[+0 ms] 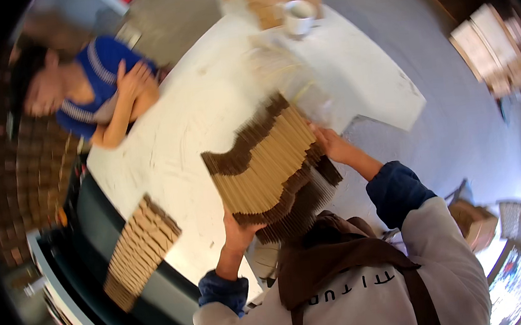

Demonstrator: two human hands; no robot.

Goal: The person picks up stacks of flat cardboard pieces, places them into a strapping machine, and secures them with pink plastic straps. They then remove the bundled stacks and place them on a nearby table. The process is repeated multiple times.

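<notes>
Head view: left grip (237, 232) and right grip (333, 145) clasp a stepped cardboard stack (264, 169); uneven pressure could let loose pieces slip out.

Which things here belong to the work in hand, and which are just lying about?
In the work:
cardboard bundle, held between left hand and right hand
probably the second bundle at left
white table

Apparently just lying about:
white mug
brown cardboard beside it

left hand (238, 231) partly hidden beneath cardboard (267, 165)
</notes>
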